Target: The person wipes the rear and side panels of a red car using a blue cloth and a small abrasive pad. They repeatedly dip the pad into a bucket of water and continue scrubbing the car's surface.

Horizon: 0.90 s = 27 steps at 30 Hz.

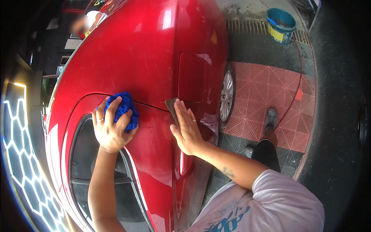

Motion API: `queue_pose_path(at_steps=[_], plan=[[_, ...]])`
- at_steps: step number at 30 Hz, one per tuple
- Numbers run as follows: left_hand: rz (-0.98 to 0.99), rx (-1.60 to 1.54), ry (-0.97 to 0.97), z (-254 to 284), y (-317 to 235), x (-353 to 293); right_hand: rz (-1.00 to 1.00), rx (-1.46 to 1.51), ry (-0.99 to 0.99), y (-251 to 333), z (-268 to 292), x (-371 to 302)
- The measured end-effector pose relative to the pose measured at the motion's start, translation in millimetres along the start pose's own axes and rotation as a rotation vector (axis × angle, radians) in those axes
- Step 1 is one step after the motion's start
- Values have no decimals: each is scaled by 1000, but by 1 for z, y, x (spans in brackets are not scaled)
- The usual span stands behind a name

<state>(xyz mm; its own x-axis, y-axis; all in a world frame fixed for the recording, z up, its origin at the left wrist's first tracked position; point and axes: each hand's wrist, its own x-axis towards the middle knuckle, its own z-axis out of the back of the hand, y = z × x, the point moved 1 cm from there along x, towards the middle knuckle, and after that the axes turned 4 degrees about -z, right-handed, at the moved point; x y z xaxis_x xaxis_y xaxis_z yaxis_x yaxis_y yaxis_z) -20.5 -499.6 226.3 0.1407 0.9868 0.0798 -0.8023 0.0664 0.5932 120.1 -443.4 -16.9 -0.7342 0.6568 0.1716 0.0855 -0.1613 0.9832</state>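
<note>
A bunched blue cloth [129,110] is gripped in my left hand [111,125], its fingers curled over it. It rests on the red car [135,46], just above the dark side window [83,147]. My right hand [187,129] lies along the body's raised edge, fingers stretched out over a folded brown sheet that looks like sandpaper [172,108]. The sheet's far end shows past the fingertips; the rest is under the hand. Both hands are beside a panel seam, and the closed fuel flap [193,77] sits just beyond my right hand.
At the far right stands a teal bucket [281,29] with a blue handle. A thin red hose [299,69] runs over the red and grey floor tiles [251,92]. The car's wheel [227,94] is right of the body. Another person [91,21] is at the far left, near hexagonal lights [29,166].
</note>
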Motion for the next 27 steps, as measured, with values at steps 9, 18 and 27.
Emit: queue_pose_path(at_steps=[9, 18, 27], plan=[[4, -14, -16, -2, 1, 7, -58, 1, -233, -6, 50, 159], [-4, -27, -42, -4, 11, 4, -40, 1, -175, -23, 95, 265], [22, -53, 35, 6, 12, -11, -9, -42, 68, -4, 69, 166]])
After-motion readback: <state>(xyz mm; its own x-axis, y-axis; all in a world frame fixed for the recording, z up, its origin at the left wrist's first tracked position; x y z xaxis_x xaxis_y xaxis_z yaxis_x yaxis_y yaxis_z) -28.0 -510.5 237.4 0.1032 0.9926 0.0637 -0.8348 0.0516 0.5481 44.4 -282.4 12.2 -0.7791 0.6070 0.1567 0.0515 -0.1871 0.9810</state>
